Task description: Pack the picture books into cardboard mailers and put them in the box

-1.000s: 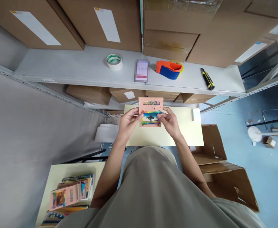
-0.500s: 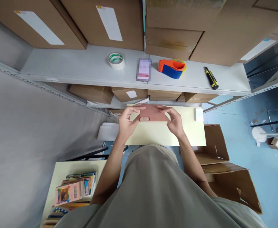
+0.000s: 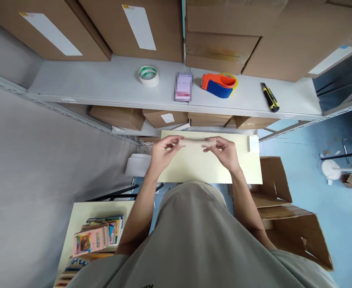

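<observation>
Gripped at opposite ends by the left hand (image 3: 163, 156) and the right hand (image 3: 227, 155), over a pale yellow table (image 3: 206, 170): one small book (image 3: 195, 142), turned edge-on, smeared by blur, with cover unreadable. Half-curled on each side, with fingers above and thumb below, exact points of contact lost in the blur. Set near the table's far right corner, one white box (image 3: 253, 145). Lined up on the gray shelf (image 3: 103, 82) beyond: one roll of white tape (image 3: 150, 81), one pixelated lilac object (image 3: 183, 86) past identifying, one orange-and-blue tape dispenser (image 3: 218, 87), one yellow-and-black box cutter (image 3: 270, 98). Cropped by the top edge of view, at least four cardboard cartons (image 3: 162, 34); tucked half out of sight beneath the shelf, at least four lower cartons (image 3: 117, 116). Standing on the floor at right, two open cardboard boxes (image 3: 273, 170), partly masked by the right arm (image 3: 248, 208). Piled on a second table (image 3: 81, 214) at lower left, books (image 3: 91, 240) too overlapped to count, disappearing in part behind a gray-green shirt (image 3: 194, 236), with lettering (image 3: 147, 286) cut off at the bottom edge.
</observation>
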The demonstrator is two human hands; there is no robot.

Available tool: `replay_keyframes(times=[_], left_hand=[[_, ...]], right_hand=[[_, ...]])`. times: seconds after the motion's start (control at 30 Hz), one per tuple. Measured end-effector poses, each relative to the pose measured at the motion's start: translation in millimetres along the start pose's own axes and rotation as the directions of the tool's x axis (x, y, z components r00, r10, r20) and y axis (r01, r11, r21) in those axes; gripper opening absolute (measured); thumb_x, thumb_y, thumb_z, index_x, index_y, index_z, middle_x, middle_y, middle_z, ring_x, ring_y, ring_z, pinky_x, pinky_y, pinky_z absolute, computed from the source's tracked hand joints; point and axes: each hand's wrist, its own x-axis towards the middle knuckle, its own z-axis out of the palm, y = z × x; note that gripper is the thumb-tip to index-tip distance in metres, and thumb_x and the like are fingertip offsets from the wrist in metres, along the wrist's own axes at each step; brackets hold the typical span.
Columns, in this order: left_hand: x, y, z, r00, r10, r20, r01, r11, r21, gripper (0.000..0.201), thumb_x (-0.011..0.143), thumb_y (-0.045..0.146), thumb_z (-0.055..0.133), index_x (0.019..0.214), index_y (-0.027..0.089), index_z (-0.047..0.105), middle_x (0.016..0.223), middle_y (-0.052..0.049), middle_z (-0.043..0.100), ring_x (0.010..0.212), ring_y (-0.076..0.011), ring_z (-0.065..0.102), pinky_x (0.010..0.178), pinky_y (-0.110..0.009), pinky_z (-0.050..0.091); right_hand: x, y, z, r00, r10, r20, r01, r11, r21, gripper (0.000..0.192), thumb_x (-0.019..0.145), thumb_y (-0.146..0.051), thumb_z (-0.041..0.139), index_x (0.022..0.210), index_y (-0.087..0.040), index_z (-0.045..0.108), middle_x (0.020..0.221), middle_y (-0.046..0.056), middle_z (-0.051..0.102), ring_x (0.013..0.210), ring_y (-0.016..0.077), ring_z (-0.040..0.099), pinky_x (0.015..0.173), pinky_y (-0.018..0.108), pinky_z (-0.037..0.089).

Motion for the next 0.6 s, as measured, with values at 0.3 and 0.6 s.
replay_keyframes(times=[0.3, 0.6], left_hand=[[1, 5, 10.7, 0.999, -0.051, -0.012, 0.050, 0.997, -0.056, 0.059, 0.091, 0.078, 0.086, 0.103, 0.019, 0.086, 0.081, -0.007, 0.082, 0.056, -0.0141, 0.065, 0.052, -0.028, 0.049], [-8, 26, 28.3, 0.978, 0.206, -0.001, -0.206, 0.976, 0.075, 0.043, 0.101, 0.064, 0.083, 0.120, 0.026, 0.089, 0.126, -0.011, 0.079, 0.107, -0.0227, 0.079, 0.082, -0.031, 0.069]], right_hand=[[-5, -2, 3, 0.998, 0.048, 0.027, -0.049, 0.998, 0.033, 0.055, 0.092, -0.077, 0.086, 0.101, -0.022, 0.085, 0.090, 0.008, 0.087, 0.070, 0.0222, 0.078, 0.063, 0.038, 0.068], [5, 38, 7, 0.992, 0.118, -0.037, -0.109, 0.976, 0.189, 0.064, 0.082, -0.075, 0.093, 0.121, -0.027, 0.075, 0.085, -0.004, 0.079, 0.076, 0.0167, 0.071, 0.076, 0.031, 0.062]])
